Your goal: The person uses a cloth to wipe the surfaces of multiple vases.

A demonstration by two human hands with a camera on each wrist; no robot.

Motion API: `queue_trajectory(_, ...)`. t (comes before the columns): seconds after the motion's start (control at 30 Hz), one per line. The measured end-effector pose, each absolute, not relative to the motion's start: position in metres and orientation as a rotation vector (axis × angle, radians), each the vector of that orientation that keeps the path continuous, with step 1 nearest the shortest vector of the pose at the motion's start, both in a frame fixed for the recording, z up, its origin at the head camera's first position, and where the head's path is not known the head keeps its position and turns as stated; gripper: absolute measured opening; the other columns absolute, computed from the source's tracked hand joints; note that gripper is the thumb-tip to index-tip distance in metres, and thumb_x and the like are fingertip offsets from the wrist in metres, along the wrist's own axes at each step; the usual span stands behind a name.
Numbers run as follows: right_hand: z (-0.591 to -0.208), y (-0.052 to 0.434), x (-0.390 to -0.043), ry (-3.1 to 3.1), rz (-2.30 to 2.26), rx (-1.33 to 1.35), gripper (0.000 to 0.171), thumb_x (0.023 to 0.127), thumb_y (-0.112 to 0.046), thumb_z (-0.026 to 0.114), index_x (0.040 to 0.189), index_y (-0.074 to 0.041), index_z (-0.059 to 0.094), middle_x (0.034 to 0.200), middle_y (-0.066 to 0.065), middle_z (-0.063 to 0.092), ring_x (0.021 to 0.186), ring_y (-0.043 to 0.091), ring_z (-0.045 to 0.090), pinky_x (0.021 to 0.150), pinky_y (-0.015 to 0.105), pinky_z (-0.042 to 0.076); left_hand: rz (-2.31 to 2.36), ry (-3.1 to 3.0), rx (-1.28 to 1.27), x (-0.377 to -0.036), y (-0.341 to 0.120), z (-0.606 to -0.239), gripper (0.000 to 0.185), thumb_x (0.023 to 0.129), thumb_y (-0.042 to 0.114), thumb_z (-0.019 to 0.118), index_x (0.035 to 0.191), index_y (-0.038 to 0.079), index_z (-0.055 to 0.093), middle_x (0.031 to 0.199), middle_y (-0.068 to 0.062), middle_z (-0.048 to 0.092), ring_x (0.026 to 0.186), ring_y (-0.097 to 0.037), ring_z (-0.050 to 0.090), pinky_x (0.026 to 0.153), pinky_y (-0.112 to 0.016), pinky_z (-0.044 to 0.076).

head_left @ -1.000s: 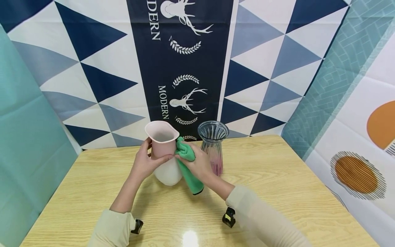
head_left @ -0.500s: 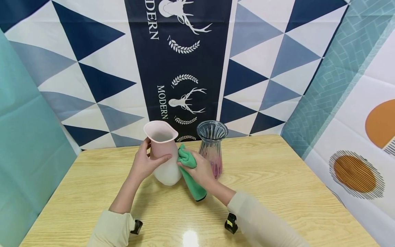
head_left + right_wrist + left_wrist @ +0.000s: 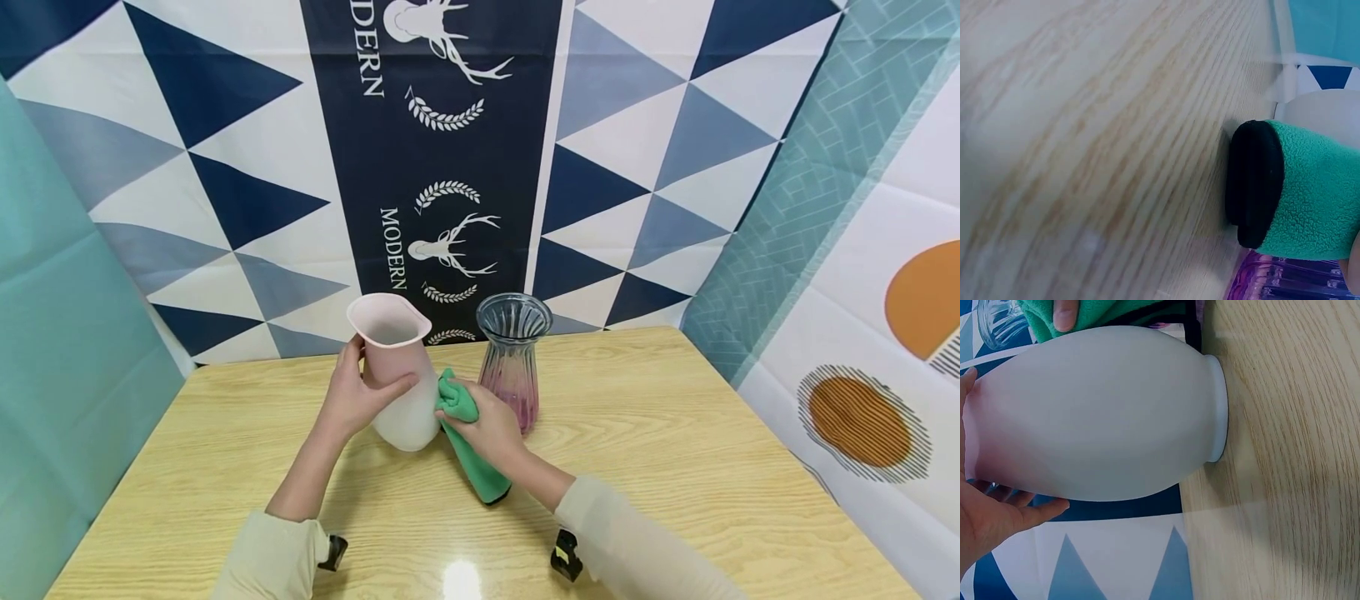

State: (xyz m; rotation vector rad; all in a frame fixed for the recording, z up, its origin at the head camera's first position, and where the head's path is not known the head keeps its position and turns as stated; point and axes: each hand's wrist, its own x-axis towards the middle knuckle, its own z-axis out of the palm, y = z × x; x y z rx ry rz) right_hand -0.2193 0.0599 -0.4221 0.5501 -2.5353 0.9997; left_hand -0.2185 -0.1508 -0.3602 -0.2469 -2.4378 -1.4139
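Note:
A pink-to-white vase with a wavy rim stands on the wooden table. My left hand grips it round the pink neck, thumb across the front. In the left wrist view the vase shows its smooth white belly and narrow foot. My right hand holds a bunched green cloth at the vase's right side, low on the belly. One fingertip of that hand lies over the cloth in the left wrist view. The cloth's black-edged end hangs down close to the tabletop in the right wrist view.
Just behind my right hand stands a ribbed glass vase, blue-grey at its flared top and pink at the base. The wooden tabletop ends at a patterned backdrop. Teal cloth hangs along the left side.
My right hand has slid the green cloth down the vase's right side, from neck height to the lower belly, and slightly rightward. The left hand keeps its grip, and the vase stays put.

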Motion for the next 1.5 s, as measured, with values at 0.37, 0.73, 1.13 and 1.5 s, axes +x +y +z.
queue_trajectory(0.37, -0.423, 0.065, -0.217, -2.565, 0.996, 0.548, 0.053, 0.08, -0.043, 0.07, 0.126, -0.02, 0.057, 0.122, 0.005, 0.064, 0.105, 0.022, 0.064, 0.082, 0.04, 0.053, -1.38, -2.456, -0.203, -0.217, -0.149, -0.36, 0.092, 0.07, 0.041, 0.08, 0.142, 0.012, 0.03, 0.132, -0.012, 0.041, 0.121, -0.028, 0.044, 0.101, -0.053, 0.04)
queue_trajectory(0.73, -0.402, 0.065, -0.223, -2.307, 1.137, 0.611, 0.053, 0.077, -0.032, 0.076, 0.124, -0.016, 0.059, 0.118, 0.007, 0.066, 0.105, 0.021, 0.063, 0.087, 0.038, 0.052, -1.388, -2.455, -0.209, -0.218, -0.15, -0.356, 0.091, 0.07, 0.04, 0.081, 0.141, 0.012, 0.032, 0.132, -0.01, 0.045, 0.12, -0.027, 0.046, 0.1, -0.051, 0.043)
queue_trajectory(1.13, -0.362, 0.056, -0.234, -2.175, 1.234, 0.735, 0.054, 0.079, -0.027, 0.075, 0.128, -0.015, 0.055, 0.123, 0.008, 0.062, 0.107, 0.02, 0.062, 0.085, 0.036, 0.054, -1.428, -2.47, -0.24, -0.22, -0.153, -0.356, 0.089, 0.072, 0.036, 0.08, 0.142, 0.01, 0.031, 0.134, -0.011, 0.043, 0.122, -0.027, 0.045, 0.099, -0.051, 0.044)
queue_trajectory(1.5, -0.355, 0.047, -0.232, -2.25, 1.206, 0.703, 0.052, 0.079, -0.03, 0.075, 0.126, -0.019, 0.056, 0.121, 0.004, 0.064, 0.102, 0.019, 0.063, 0.08, 0.036, 0.054, -1.509, -2.465, -0.322, -0.222, -0.155, -0.358, 0.085, 0.076, 0.026, 0.078, 0.143, 0.009, 0.028, 0.137, -0.012, 0.041, 0.124, -0.029, 0.043, 0.102, -0.054, 0.04)
